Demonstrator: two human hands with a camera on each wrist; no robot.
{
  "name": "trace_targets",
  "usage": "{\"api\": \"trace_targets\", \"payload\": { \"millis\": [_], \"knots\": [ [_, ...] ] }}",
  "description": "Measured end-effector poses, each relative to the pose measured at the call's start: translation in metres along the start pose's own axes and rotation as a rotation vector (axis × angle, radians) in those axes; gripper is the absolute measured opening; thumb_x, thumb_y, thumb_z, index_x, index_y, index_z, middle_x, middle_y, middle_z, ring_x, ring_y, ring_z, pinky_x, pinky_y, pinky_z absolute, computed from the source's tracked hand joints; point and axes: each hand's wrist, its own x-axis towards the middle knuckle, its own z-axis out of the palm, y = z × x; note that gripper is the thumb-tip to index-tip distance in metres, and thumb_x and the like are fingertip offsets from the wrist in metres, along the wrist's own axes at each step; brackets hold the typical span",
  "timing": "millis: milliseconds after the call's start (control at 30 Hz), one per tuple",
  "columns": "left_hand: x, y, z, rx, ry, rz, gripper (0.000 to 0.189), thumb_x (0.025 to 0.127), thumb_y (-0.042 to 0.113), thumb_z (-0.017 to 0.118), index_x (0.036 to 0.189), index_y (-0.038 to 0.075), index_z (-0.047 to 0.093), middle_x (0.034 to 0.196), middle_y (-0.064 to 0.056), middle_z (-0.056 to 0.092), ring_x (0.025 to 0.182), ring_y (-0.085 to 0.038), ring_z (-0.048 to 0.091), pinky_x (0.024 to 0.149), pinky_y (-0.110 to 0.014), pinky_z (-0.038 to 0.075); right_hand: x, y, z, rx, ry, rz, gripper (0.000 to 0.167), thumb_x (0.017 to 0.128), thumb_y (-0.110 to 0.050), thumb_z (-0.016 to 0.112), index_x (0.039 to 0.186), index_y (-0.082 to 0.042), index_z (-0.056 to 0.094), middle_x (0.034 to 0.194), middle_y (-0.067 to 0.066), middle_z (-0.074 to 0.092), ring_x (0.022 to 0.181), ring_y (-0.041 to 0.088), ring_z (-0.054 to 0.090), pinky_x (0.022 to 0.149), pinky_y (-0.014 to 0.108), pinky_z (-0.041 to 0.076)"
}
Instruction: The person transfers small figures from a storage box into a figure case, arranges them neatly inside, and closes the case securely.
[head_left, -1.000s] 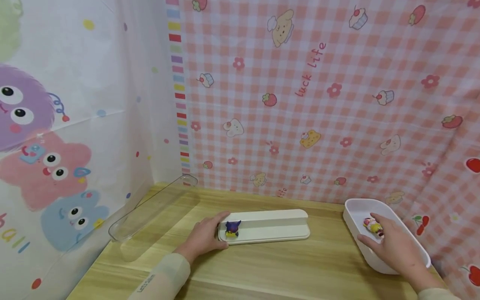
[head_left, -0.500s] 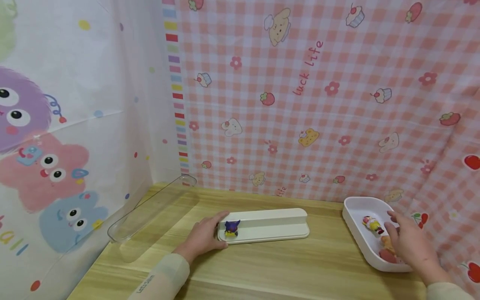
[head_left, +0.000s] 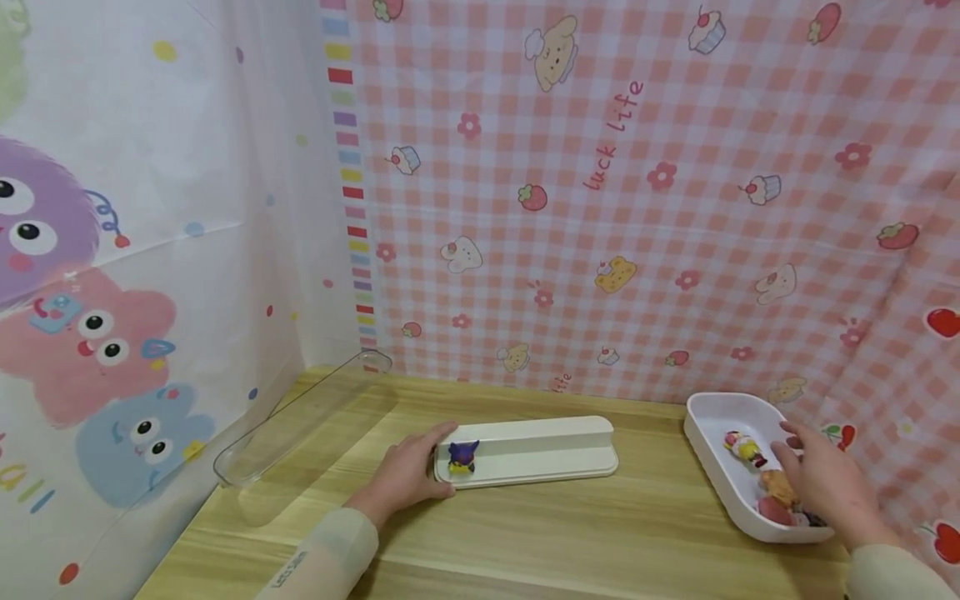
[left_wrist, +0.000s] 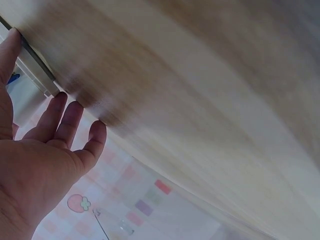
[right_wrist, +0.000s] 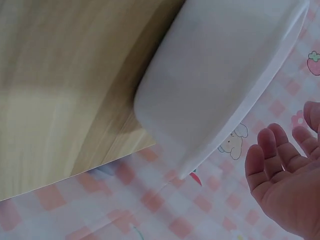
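Note:
A long off-white stepped display base (head_left: 540,454) lies mid-table. Near its left end stands a small figurine (head_left: 462,457) with a purple pointed head and yellow lower part. My left hand (head_left: 407,468) holds that left end, thumb at the front and fingers behind. In the left wrist view, thumb and forefinger touch the base's edge (left_wrist: 37,70). My right hand (head_left: 828,479) hovers over the right side of a white plastic box (head_left: 708,450), its fingers loosely bent and holding nothing. Inside the box lie a pink-and-yellow figurine (head_left: 744,448), an orange-brown one (head_left: 778,487) and others partly hidden by the hand.
A long clear plastic cover (head_left: 300,417) lies slantwise at the table's back left. Pink checked cloth (head_left: 570,233) hangs behind and at the right; a white cartoon cloth (head_left: 210,292) hangs at the left. The wooden table (head_left: 525,533) extends in front of the base.
My right hand has moved right and back from above the pink-and-yellow figurine, uncovering more figurines in the box. My left hand and the display base have stayed put.

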Motion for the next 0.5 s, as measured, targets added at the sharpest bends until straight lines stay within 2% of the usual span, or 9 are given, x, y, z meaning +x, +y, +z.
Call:
{"api": "trace_targets", "payload": {
  "millis": [233,400,500],
  "knots": [
    [-0.001,-0.002,0.0,-0.002,0.004,-0.002,0.099,0.076,0.032,0.099,0.161,0.024,0.047,0.149,-0.011,0.067,0.133,-0.044,0.061,0.114,-0.073,0.04,0.023,-0.009,0.007,-0.029,-0.129,-0.03,0.063,0.109,-0.031,0.059,0.153,0.011,0.041,0.142,0.046,0.051,0.122,0.064,0.054,0.098,0.078,0.047],
    [-0.002,-0.003,-0.002,-0.01,0.003,-0.007,0.099,0.077,0.032,0.099,0.161,0.024,0.047,0.151,-0.012,0.065,0.135,-0.045,0.06,0.115,-0.074,0.038,0.035,-0.013,0.022,-0.119,-0.111,-0.138,0.052,0.106,-0.023,0.061,0.143,0.013,0.052,0.133,0.043,0.06,0.12,0.063,0.058,0.1,0.077,0.045],
    [-0.002,-0.003,-0.001,-0.009,0.0,-0.001,0.099,0.077,0.031,0.098,0.162,0.024,0.046,0.152,-0.012,0.064,0.135,-0.046,0.06,0.115,-0.074,0.038,0.038,-0.01,0.031,-0.108,-0.094,-0.198,0.044,0.105,-0.015,0.058,0.135,0.017,0.056,0.125,0.043,0.065,0.117,0.062,0.062,0.101,0.074,0.047]
  ]
}}
